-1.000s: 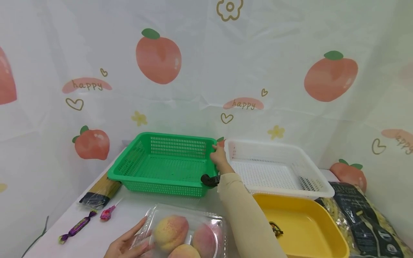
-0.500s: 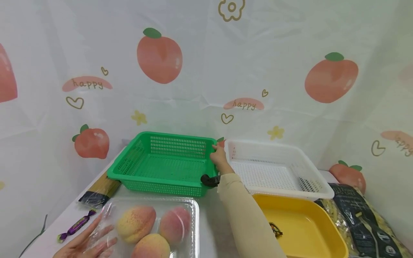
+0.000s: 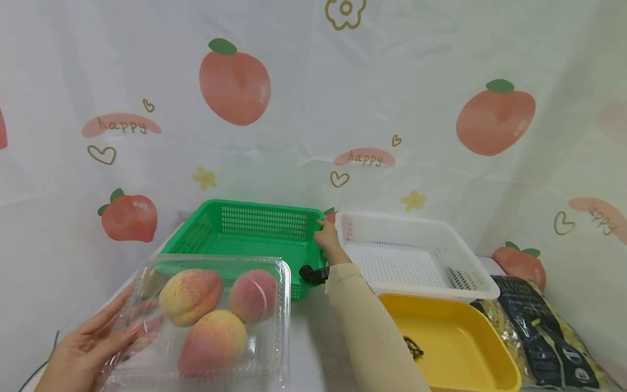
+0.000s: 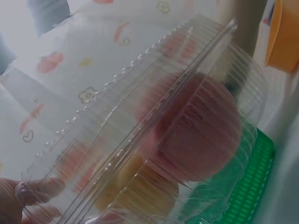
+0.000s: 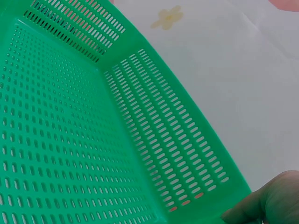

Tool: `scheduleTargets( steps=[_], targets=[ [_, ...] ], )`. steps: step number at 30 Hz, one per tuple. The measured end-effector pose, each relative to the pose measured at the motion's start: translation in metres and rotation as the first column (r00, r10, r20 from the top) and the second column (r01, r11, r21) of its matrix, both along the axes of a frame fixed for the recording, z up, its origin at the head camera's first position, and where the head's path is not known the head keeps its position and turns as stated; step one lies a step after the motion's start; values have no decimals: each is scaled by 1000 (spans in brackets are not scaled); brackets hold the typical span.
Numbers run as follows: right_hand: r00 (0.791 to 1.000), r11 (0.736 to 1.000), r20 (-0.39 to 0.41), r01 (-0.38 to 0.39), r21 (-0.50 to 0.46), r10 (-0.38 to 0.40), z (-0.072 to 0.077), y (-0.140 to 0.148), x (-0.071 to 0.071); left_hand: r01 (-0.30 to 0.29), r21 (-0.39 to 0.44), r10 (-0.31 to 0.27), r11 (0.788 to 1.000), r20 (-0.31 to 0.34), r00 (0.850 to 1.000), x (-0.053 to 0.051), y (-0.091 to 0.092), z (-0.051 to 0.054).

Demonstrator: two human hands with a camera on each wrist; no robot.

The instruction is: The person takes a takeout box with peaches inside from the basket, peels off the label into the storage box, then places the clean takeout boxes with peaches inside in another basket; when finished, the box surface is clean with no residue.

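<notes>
My left hand (image 3: 93, 343) grips the left side of a clear plastic clamshell box (image 3: 264, 348), thumb in front and fingers seen through the plastic. Inside lie three peaches (image 3: 213, 340); the left wrist view shows one reddish peach (image 4: 201, 126) close up through the ribbed wall. The box is held tilted, overlapping the front of a green plastic basket (image 3: 264, 220) in the head view. At that basket's right back corner, my right hand (image 3: 329, 239) holds the rim; in the right wrist view its thumb (image 5: 252, 207) lies on the green edge.
A white basket (image 3: 397, 269) stands right of the green one. In front of it is a yellow tray (image 3: 455, 337) with a small dark-wrapped item (image 3: 413, 347) inside. A bag of pasta (image 3: 543, 337) lies at the far right. A patterned sheet hangs behind.
My left hand has carried the box of peaches leftward, then up, tilting its face toward me. It now covers the candy and the noodle pack. My right hand has stayed on the basket rim.
</notes>
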State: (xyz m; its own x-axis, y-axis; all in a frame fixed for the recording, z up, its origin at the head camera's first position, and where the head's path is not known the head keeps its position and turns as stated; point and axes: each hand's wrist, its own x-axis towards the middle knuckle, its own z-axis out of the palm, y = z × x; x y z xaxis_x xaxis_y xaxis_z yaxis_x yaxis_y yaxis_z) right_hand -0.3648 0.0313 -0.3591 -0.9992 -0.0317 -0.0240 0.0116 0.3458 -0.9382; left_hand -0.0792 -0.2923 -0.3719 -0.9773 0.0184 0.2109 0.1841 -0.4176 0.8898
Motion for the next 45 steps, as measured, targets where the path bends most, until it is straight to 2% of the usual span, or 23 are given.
scheduleTargets(
  steps=[2, 3, 7, 9, 12, 14, 19, 25, 30, 34, 36, 42, 45],
  targets=[
    [1000, 1000, -6, 4, 1, -4, 1, 0, 1, -8, -20, 8, 1000, -21, 1000, -8, 2, 10],
    [1000, 1000, -9, 3, -1, -3, 1, 0, 0, 19, -6, -20, 1000, -55, 998, -13, 2, 14],
    [1000, 1000, -19, -4, 9, 4, 0, -1, 1, 67, 63, -58, 996, -132, 990, -30, 6, 30],
    [1000, 1000, -20, -6, 15, 7, -1, -2, 0, 61, 92, -49, 994, -119, 992, -38, 9, 38],
    [1000, 1000, -9, 9, 15, -9, -1, -2, -1, 11, 70, -5, 997, -85, 996, -54, 12, 51],
    [1000, 1000, -1, 22, 1, -22, -1, -2, -2, -17, 36, 19, 999, -50, 999, -66, 14, 60],
    [1000, 999, 8, 29, -15, -29, 1, -3, -4, -84, -66, 84, 994, -11, 996, -95, 19, 77],
    [1000, 1000, 4, 12, 4, -12, 0, -4, -5, -95, -137, 102, 986, 45, 994, -125, 21, 92],
    [1000, 1000, -13, 20, 16, -20, -2, -3, -3, -46, -242, 76, 969, 116, 990, -144, 22, 100],
    [1000, 1000, -19, 15, 15, -15, 0, -3, -1, -12, -297, 56, 955, 140, 989, -153, 19, 102],
    [1000, 1000, -19, 14, 20, -14, 0, -3, -1, -14, -316, 66, 949, 156, 986, -158, 18, 102],
    [999, 999, -30, 34, 27, -34, -1, -4, -2, -39, -418, 114, 908, 155, 981, -176, 16, 101],
    [999, 999, -27, 38, 25, -37, -1, -4, -2, -27, -436, 107, 899, 160, 981, -185, 16, 99]
  ],
)
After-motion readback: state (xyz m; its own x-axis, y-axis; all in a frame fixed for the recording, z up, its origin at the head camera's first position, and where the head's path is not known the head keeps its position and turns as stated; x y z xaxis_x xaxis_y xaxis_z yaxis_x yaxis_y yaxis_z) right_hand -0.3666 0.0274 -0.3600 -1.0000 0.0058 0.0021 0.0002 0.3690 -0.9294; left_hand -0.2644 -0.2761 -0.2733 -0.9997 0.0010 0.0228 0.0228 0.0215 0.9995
